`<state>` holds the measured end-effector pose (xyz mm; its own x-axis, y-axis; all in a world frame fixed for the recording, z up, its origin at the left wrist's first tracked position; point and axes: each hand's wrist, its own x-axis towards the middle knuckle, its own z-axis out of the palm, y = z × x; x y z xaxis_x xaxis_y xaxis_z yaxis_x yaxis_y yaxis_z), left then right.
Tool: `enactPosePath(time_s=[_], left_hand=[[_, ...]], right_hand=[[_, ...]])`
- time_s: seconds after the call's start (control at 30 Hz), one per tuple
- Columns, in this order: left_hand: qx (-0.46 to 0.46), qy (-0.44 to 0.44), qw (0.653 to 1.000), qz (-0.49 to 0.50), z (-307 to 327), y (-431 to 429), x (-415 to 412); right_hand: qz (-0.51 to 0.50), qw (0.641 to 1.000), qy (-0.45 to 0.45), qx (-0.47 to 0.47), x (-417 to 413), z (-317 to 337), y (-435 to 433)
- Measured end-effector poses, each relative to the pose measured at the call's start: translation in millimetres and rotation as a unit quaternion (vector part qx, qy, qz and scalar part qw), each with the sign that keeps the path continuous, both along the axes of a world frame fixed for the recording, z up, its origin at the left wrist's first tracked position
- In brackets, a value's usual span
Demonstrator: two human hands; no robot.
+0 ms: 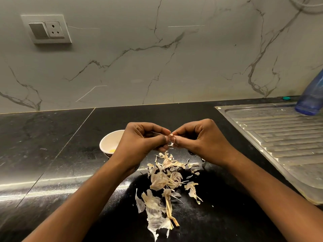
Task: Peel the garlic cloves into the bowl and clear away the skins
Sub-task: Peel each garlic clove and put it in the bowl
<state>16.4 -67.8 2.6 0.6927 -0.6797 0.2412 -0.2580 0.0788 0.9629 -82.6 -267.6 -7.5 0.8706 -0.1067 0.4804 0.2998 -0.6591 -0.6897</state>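
Head view: left hand (139, 140) and right hand (201, 138) pinch one garlic clove (171, 136); slipping, it lands among skins (166, 179) below the grip

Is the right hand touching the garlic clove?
Touching. The head view shows the right hand pinching the garlic clove between thumb and finger; the left hand grips it too.

You work on a black stone tabletop (52, 154), polished glossy, finely speckled and streaked with glare. The skins (164, 179) on it are dry, thin and papery, matt and crinkled. The clove (171, 135) you pinch looks pale and papery too. The bowl (111, 140) is white and smooth inside. The wall (192, 67) is smooth veined marble with a soft sheen. The drainboard (279, 137) is ribbed metal, dull and scuffed; the bottle (311, 98) is translucent blue plastic.
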Motion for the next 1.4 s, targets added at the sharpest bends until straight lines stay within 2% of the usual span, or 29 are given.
enactPosePath(time_s=[0.17, 0.37, 0.47, 0.67, 0.83, 1.23, 1.4], left_hand=[[-0.017, 0.033, 0.999, -0.011, -0.2, 0.5, 1.7], [-0.018, 0.030, 0.999, -0.011, -2.1, 0.3, 2.8], [-0.006, -0.010, 1.000, -0.010, -2.1, 0.9, 2.8], [0.023, -0.142, 0.990, 0.016, -6.7, 0.7, 7.1], [0.038, -0.178, 0.983, 0.019, -10.7, -1.3, 7.4], [-0.005, -0.112, 0.994, -0.013, -9.5, -3.1, 4.7], [-0.027, 0.047, 0.997, -0.047, -2.8, -0.2, 5.9]], right_hand=[[0.002, 1.000, -0.018, -0.010, 0.2, -0.6, -0.3], [-0.002, 1.000, -0.019, -0.015, 0.3, 0.1, -0.4], [-0.004, 1.000, -0.009, -0.017, 0.2, -0.5, -0.8], [0.002, 1.000, -0.004, -0.004, 0.2, -2.0, 1.9], [0.003, 1.000, 0.000, 0.031, -1.1, -4.2, 5.7], [0.015, 0.992, 0.016, 0.121, -1.9, -2.3, 4.0], [0.047, 0.988, 0.036, 0.144, -3.7, 2.9, 2.3]])
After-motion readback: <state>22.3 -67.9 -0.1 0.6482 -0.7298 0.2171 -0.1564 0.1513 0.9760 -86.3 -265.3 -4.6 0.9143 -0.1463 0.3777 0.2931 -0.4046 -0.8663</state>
